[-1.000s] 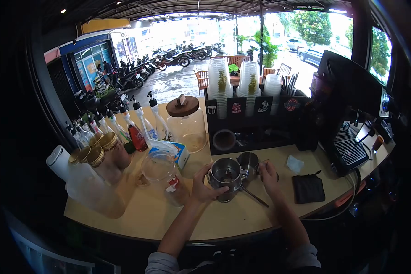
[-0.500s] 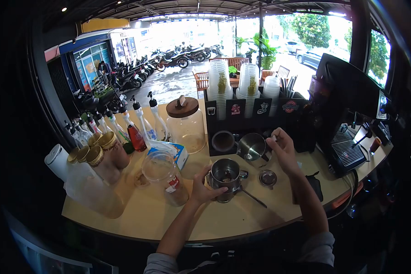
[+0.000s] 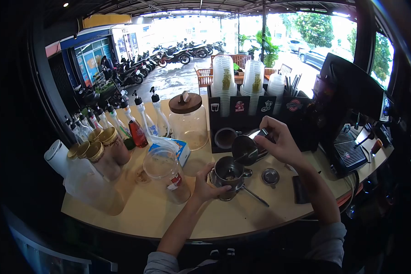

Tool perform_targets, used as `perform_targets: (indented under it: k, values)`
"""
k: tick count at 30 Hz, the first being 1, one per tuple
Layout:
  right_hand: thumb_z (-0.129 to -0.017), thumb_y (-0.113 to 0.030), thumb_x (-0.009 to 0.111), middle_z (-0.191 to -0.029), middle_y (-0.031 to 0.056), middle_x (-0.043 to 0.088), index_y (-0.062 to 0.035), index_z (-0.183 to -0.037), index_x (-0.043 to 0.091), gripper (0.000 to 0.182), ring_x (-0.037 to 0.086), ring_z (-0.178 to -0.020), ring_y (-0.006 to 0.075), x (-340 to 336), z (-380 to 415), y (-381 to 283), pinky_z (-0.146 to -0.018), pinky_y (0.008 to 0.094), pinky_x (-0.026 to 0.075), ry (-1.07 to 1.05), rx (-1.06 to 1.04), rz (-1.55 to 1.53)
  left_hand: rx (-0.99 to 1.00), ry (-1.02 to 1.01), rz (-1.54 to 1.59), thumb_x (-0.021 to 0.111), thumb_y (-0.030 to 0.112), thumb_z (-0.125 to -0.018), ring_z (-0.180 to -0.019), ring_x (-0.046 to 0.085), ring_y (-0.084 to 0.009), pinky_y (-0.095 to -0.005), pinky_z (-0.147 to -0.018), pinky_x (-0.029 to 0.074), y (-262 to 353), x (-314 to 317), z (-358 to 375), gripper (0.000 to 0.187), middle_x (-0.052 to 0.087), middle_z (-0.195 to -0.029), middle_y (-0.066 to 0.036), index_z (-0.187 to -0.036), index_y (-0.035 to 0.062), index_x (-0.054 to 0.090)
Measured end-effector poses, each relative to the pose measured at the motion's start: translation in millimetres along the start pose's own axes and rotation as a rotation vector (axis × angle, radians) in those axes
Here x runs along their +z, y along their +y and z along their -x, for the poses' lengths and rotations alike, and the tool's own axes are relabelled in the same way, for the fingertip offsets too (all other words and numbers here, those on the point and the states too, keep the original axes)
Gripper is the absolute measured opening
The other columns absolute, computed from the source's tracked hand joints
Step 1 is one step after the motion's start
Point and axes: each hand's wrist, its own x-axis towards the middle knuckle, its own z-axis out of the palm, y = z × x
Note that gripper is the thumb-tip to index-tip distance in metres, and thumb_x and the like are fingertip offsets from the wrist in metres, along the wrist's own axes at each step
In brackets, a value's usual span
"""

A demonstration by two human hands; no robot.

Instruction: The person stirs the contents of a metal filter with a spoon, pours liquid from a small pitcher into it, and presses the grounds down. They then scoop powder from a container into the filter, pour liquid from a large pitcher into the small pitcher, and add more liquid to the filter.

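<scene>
My left hand (image 3: 202,186) is wrapped round the side of a steel pot (image 3: 229,171) standing on the counter, with something dark inside it. My right hand (image 3: 282,140) grips the handle of a steel milk pitcher (image 3: 245,150). The pitcher is tilted, its lip just above the pot's rim; a thin stream seems to run between them. A long-handled spoon (image 3: 256,196) rests beside the pot's base. To the right lies a small round metal lid (image 3: 270,176). A large clear plastic cup (image 3: 172,180) stands left of my left hand.
Pump bottles (image 3: 138,132), gold-lidded jars (image 3: 108,145) and a tissue pack (image 3: 178,150) stand on the left. Behind the pot are a wooden-lidded glass jar (image 3: 188,121) and a black holder (image 3: 260,130) with stacked cups (image 3: 223,80). An espresso machine (image 3: 347,148) occupies the right.
My right hand has tipped the pitcher to the left, bringing its lip over the pot. My left hand keeps its hold on the pot. The view has shifted slightly.
</scene>
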Motion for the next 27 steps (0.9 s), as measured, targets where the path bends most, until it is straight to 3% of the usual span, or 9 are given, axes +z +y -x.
perform_targets:
  k: [7, 12, 15, 16, 18, 27]
  values:
    - [-0.082, -0.006, 0.067, -0.06, -0.0012, 0.047, -0.002, -0.079, 0.047, 0.021, 0.043, -0.054, 0.0016, 6, -9, -13, -0.047, 0.0214, 0.032, -0.049, -0.058, 0.148, -0.026, -0.007, 0.086, 0.09, 0.032, -0.054, -0.103, 0.063, -0.0218, -0.0351, -0.093, 0.048, 9, 1, -2, 0.078, 0.064, -0.109, -0.012, -0.117, -0.0022, 0.058]
    - [-0.082, -0.004, 0.066, -0.068, 0.0036, 0.053, 0.0014, -0.081, 0.047, 0.02, 0.059, -0.06, 0.0047, 11, -12, -26, -0.049, 0.0231, 0.043, -0.105, -0.061, 0.185, -0.002, -0.019, 0.083, 0.09, 0.031, -0.054, -0.103, 0.063, -0.0216, -0.0351, -0.094, 0.048, 9, 1, -3, 0.078, 0.064, -0.109, -0.012, -0.117, -0.0018, 0.058]
    - [-0.082, -0.004, 0.066, -0.07, 0.0053, 0.054, 0.002, -0.081, 0.046, 0.02, 0.061, -0.062, 0.0064, 12, -14, -27, -0.05, 0.0239, 0.046, -0.133, -0.09, 0.231, 0.03, -0.006, 0.06, 0.09, 0.031, -0.054, -0.103, 0.063, -0.0217, -0.0351, -0.094, 0.047, 10, 1, -4, 0.078, 0.064, -0.109, -0.012, -0.117, -0.0019, 0.058]
    - [-0.082, -0.004, 0.066, -0.07, 0.0053, 0.054, 0.002, -0.081, 0.046, 0.02, 0.061, -0.062, 0.0064, 13, -14, -26, -0.05, 0.0239, 0.046, -0.132, -0.09, 0.231, 0.018, -0.01, 0.072, 0.089, 0.031, -0.055, -0.103, 0.063, -0.0217, -0.0351, -0.094, 0.047, 11, 1, -4, 0.078, 0.064, -0.109, -0.013, -0.117, -0.0021, 0.058]
    - [-0.081, -0.011, 0.069, -0.066, 0.0006, 0.048, -0.0022, -0.078, 0.051, 0.02, 0.042, -0.059, 0.0055, 15, -14, -26, -0.052, 0.0244, 0.035, -0.108, -0.055, 0.19, 0.005, -0.014, 0.085, 0.089, 0.031, -0.055, -0.103, 0.063, -0.0218, -0.035, -0.094, 0.047, 11, 1, -3, 0.077, 0.064, -0.109, -0.013, -0.117, -0.0022, 0.058]
    - [-0.08, -0.011, 0.068, -0.066, 0.0039, 0.048, -0.0017, -0.079, 0.05, 0.02, 0.046, -0.058, 0.0101, 15, -18, -27, -0.051, 0.0253, 0.038, -0.15, -0.124, 0.315, -0.005, -0.022, 0.098, 0.09, 0.031, -0.055, -0.104, 0.063, -0.0219, -0.0353, -0.093, 0.047, 9, 1, -2, 0.079, 0.065, -0.11, -0.013, -0.118, -0.0023, 0.057]
